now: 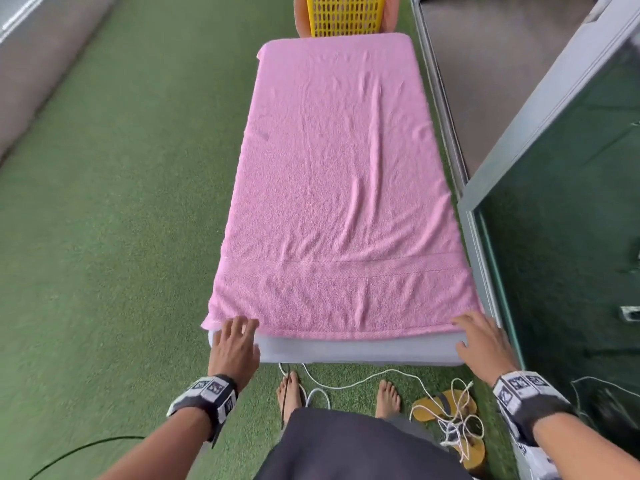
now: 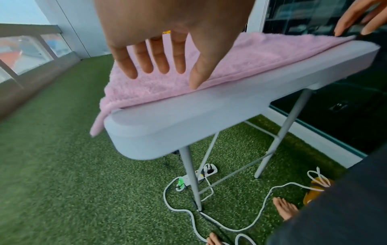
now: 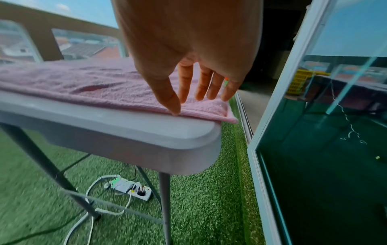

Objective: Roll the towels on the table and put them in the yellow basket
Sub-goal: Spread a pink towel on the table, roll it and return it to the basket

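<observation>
Towel [image 1: 341,188]: one, pink, flat on table [image 1: 353,351]. Basket [image 1: 346,15]: one. Hands: left [image 1: 235,348], right [image 1: 485,341], both spread at near corners.

Bright even daylight, soft shadows; wide-angle edge bending; motion blur in wrist views; glass reflections right.

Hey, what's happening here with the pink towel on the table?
A person stands at the near end of a table with a pink towel spread flat over it. The left hand and right hand are open at the towel's two near corners, fingers straight; nothing is rolled yet. The yellow basket waits beyond the far end.
</observation>
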